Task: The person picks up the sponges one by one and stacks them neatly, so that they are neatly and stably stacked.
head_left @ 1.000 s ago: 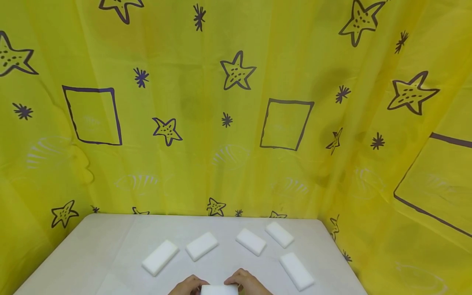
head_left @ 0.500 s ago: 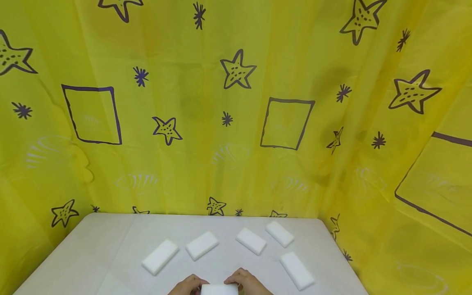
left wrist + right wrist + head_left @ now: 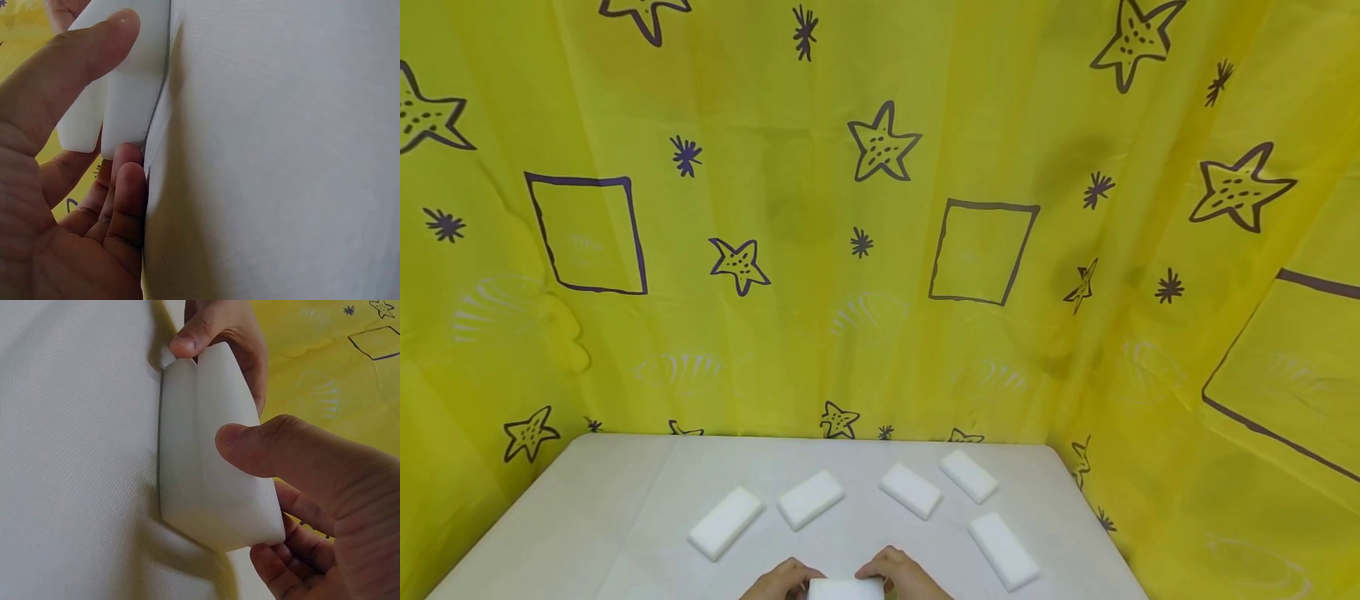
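Two white rectangular blocks lie one on the other at the table's near edge; in the head view only the upper block [image 3: 846, 590] shows clearly. My left hand [image 3: 782, 580] grips their left end. In the left wrist view the thumb of the left hand [image 3: 28, 200] presses on the white blocks [image 3: 131, 106], fingers bent round the far side. From the other end my right hand [image 3: 907, 577] holds them. The right wrist view shows the right hand [image 3: 312, 462] with its thumb flat on the upper block [image 3: 228, 494], while the lower block [image 3: 179, 437] rests against the cloth.
Several more white blocks lie apart on the white table [image 3: 625, 508]: two at the left [image 3: 726, 523], [image 3: 811, 500], the others at the right, including one block [image 3: 1003, 550] nearest the right hand. A yellow curtain [image 3: 805, 350] with drawn stars hangs behind and beside the table.
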`<state>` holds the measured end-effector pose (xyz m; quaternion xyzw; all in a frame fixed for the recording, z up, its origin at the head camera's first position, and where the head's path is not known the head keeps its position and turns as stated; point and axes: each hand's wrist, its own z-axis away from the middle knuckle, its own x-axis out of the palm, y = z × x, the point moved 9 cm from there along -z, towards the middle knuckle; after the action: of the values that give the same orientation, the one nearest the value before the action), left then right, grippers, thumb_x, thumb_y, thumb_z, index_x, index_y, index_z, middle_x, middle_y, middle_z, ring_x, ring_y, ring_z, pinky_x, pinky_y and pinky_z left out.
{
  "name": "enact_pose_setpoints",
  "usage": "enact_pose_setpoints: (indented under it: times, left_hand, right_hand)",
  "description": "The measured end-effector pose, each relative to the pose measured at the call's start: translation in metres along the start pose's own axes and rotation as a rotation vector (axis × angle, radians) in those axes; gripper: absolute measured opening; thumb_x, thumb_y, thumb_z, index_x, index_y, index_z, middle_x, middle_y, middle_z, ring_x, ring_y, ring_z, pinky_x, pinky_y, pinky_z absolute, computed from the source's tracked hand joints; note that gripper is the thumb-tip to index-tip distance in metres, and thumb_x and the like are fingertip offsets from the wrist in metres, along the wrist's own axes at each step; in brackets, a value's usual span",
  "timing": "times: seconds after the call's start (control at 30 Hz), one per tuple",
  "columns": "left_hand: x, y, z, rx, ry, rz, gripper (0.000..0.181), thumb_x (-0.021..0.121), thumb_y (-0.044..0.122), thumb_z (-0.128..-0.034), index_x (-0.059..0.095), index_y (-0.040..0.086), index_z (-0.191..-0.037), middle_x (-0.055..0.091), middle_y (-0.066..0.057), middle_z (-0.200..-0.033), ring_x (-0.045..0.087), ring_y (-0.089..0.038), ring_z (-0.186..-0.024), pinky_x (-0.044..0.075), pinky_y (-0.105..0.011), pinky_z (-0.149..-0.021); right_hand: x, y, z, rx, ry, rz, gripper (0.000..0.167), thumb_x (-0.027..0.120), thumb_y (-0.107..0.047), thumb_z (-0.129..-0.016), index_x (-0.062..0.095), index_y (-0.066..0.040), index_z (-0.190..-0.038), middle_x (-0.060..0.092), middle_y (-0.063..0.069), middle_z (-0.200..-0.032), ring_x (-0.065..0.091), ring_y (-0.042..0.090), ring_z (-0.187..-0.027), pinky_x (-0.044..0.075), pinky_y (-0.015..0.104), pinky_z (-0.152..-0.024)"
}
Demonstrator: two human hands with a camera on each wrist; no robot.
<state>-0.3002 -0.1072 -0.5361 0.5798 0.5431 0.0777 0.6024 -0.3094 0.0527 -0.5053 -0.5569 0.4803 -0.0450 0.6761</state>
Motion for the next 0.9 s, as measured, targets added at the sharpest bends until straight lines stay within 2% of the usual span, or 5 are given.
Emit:
enact_pose_setpoints:
  times: [0.2,0.33,0.57,0.73,0.9]
  left_hand:
    - [-0.0012,0.0023,0.0006,0.03,0.004,-0.003,0.032,0.073,0.007,-0.087,0.061,-0.008,-0.112,0.051,0.002,-0.09,0.052,0.006,-0.08,0.049,-0.02,-0.067]
    - [-0.0012,0.0003,0.0008,0.004,0.003,0.002,0.032,0.073,0.008,-0.0866,0.061,-0.007,-0.113,0.051,0.004,-0.09,0.051,0.007,-0.079,0.048,-0.02,-0.067]
    - [-0.0033,0.0021,0.0013,0.001,0.012,-0.016,0.033,0.073,0.007,-0.086,0.061,-0.006,-0.113,0.051,0.003,-0.089,0.052,0.007,-0.077,0.047,-0.02,-0.066]
    - [-0.005,0.0038,0.0009,-0.041,0.0,-0.008,0.035,0.074,0.011,-0.087,0.06,-0.006,-0.115,0.05,0.007,-0.088,0.05,0.007,-0.076,0.047,-0.02,-0.066]
    - [-0.0062,0.0077,-0.0002,-0.079,-0.019,0.069,0.039,0.073,0.014,-0.0879,0.059,-0.008,-0.116,0.049,0.009,-0.087,0.051,0.006,-0.075,0.048,-0.02,-0.067]
  right_hand:
    - [0.0007,0.0004,-0.0004,-0.008,0.003,0.026,0.036,0.078,-0.007,-0.081,0.065,0.006,-0.112,0.055,0.0,-0.097,0.041,-0.008,-0.085,0.046,0.019,-0.072]
    - [0.001,0.0021,-0.0008,0.014,0.007,0.017,0.036,0.079,-0.007,-0.08,0.066,0.007,-0.112,0.055,-0.003,-0.096,0.041,-0.009,-0.085,0.046,0.019,-0.073]
    - [0.0015,0.0036,-0.0001,0.042,0.007,-0.01,0.037,0.079,-0.006,-0.08,0.066,0.007,-0.112,0.053,-0.006,-0.097,0.041,-0.008,-0.083,0.046,0.019,-0.073]
    - [0.0016,0.0045,-0.0002,0.049,0.007,-0.004,0.037,0.079,-0.007,-0.08,0.066,0.006,-0.112,0.053,-0.007,-0.097,0.041,-0.008,-0.083,0.046,0.019,-0.073]
    - [0.0016,0.0051,0.0003,0.057,0.008,0.005,0.038,0.08,-0.007,-0.079,0.067,0.005,-0.113,0.054,-0.007,-0.097,0.041,-0.007,-0.082,0.046,0.019,-0.073]
